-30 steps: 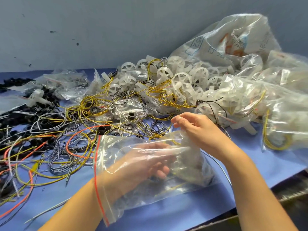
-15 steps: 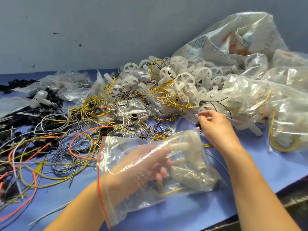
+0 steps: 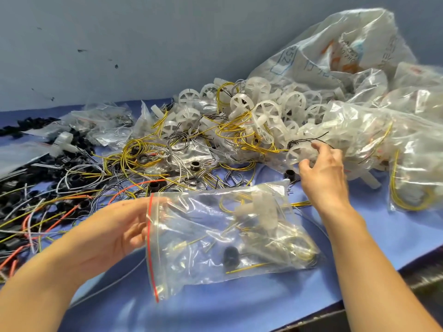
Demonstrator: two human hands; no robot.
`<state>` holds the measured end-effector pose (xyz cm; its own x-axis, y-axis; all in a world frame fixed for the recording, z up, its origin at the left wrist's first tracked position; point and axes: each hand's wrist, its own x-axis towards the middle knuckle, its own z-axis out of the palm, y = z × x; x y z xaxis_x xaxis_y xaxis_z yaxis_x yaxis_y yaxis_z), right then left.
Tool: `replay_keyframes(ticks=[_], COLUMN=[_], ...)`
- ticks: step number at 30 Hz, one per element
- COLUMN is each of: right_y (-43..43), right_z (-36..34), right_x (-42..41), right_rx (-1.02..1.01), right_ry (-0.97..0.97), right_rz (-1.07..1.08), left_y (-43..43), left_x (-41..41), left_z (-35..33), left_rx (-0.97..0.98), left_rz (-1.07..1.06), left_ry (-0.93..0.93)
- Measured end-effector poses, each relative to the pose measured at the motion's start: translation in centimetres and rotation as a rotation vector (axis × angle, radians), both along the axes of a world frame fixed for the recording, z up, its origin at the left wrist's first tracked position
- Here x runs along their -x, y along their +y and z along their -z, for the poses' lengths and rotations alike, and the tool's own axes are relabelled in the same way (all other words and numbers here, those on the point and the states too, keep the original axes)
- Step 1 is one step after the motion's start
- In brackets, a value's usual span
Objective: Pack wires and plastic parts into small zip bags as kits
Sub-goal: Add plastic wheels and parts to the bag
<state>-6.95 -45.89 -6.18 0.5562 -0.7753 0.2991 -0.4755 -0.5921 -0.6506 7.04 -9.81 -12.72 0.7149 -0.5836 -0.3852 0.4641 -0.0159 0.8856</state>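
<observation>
Blue worktop surface (image 3: 239, 307) runs along a grey-blue wall (image 3: 143, 44) and carries all parts. The clear zip bag with a red seal line (image 3: 203, 248) lies near the front edge of the worktop, mouth toward the left, between the two forearms. It contains a white plastic part (image 3: 259, 209), a black ring (image 3: 231, 256) and lengths of yellow wire (image 3: 247, 267). The left hand (image 3: 119, 228) holds the bag at its mouth: the grip is a pinch, thumb on the upper edge and fingers behind the film beside the red line. The right hand (image 3: 323, 173) reaches past the bag to the heap of white spoked plastic wheels (image 3: 268, 111) at the rear centre. Its grip is closed on the rim of one white spoked wheel (image 3: 296, 155) at the near edge of the heap, thumb below and fingers above. A small black bush (image 3: 289, 174) stands on the worktop just beside that thumb. Loose yellow wire coils (image 3: 134, 154), grey wires and an orange wire (image 3: 134, 188) lie tangled left of centre, with black plastic parts (image 3: 60, 168) further left. A large white woven sack (image 3: 335, 51) leans against the wall at the right rear. Filled clear bags (image 3: 412, 164) are piled in front of it, to the right of the right hand.
</observation>
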Motion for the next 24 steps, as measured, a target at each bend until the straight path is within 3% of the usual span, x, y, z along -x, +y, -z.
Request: replay_keyframes(ticks=[5, 12, 18, 21, 24], right_y=[-0.4, -0.9, -0.5, 1.4, 4.6], right_z=[0.0, 0.5, -2.5, -4.9, -6.6], right_x=[-0.1, -0.1, 0.5, 0.9, 0.8], right_rx=[0.007, -0.054, 0.102, -0.288, -0.727], right_ry=[0.019, 0.097, -0.161, -0.432, -0.557], right_rz=[0.039, 0.077, -0.071, -0.294, -0.561], left_y=[-1.0, -2.3, -3.3, -4.0, -4.8], left_x=[3.6, 4.7, 4.6, 5.2, 7.3], left_z=[-4.9, -6.4, -7.5, -9.0, -10.8], left_rx=[0.071, 0.075, 0.157, 0.220, 0.147], left_rz=[-0.122, -0.272, -0.479, -0.598, -0.556], left_ry=[-0.040, -0.026, -0.082, -0.276, -0.665])
